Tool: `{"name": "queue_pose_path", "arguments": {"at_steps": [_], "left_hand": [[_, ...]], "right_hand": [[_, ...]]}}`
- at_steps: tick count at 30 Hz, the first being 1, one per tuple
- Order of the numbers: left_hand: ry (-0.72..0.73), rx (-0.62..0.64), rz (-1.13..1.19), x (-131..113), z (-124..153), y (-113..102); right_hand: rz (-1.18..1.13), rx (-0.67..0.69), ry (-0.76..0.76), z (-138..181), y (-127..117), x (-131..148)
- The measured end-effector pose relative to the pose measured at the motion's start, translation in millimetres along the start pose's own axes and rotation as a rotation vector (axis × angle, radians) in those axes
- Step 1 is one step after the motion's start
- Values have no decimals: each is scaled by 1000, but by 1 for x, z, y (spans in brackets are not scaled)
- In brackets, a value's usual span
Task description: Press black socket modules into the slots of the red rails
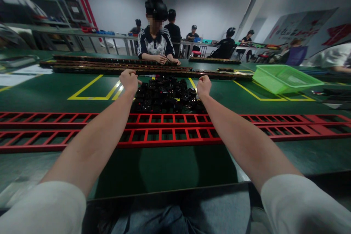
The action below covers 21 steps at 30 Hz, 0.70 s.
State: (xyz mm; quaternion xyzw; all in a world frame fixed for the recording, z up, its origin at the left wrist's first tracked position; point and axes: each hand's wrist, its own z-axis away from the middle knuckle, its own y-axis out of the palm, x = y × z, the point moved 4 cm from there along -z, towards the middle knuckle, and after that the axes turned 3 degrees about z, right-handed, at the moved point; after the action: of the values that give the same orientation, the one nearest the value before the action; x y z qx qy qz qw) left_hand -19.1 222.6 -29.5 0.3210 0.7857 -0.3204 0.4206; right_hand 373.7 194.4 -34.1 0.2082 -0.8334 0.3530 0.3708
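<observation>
A heap of small black parts (pixel 164 93), some glossy and with red spots, lies on the green table. At its left edge is my left hand (pixel 129 80), fingers curled in and one digit poking out toward the heap. My right hand (pixel 204 85) is closed in a fist by the heap's right side. The inside of each hand is hidden, so I cannot tell whether either holds a part. Nearer to me, two long red slotted frames (pixel 153 136) run side by side across the table, under my forearms.
Behind the heap lie long dark strips (pixel 123 67) in a stack. A light green basket (pixel 282 78) stands tilted at the right. Yellow tape lines (pixel 87 98) mark the table. Across from me sits a co-worker (pixel 156 40), hands near the strips; several people work farther back.
</observation>
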Motion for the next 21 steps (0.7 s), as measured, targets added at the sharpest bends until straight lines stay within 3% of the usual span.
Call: {"name": "queue_pose_path", "arguments": {"at_steps": [5,8,12,17,21], "left_hand": [[103,-67,16,-13,9,-5],[139,-53,16,-14,12,-7],[79,-133,-97,-13,16,-13],[5,-159,-199,-14,16,-15],[119,-157,-124,-15,11,-9]], "right_hand": [[62,-100,27,4,-10,-1],[28,-81,26,6,-9,-3],[-44,-39,23,5,-4,-5],[-46,-84,35,3,-5,-7],[-47,-116,75,3,-7,-10]]}}
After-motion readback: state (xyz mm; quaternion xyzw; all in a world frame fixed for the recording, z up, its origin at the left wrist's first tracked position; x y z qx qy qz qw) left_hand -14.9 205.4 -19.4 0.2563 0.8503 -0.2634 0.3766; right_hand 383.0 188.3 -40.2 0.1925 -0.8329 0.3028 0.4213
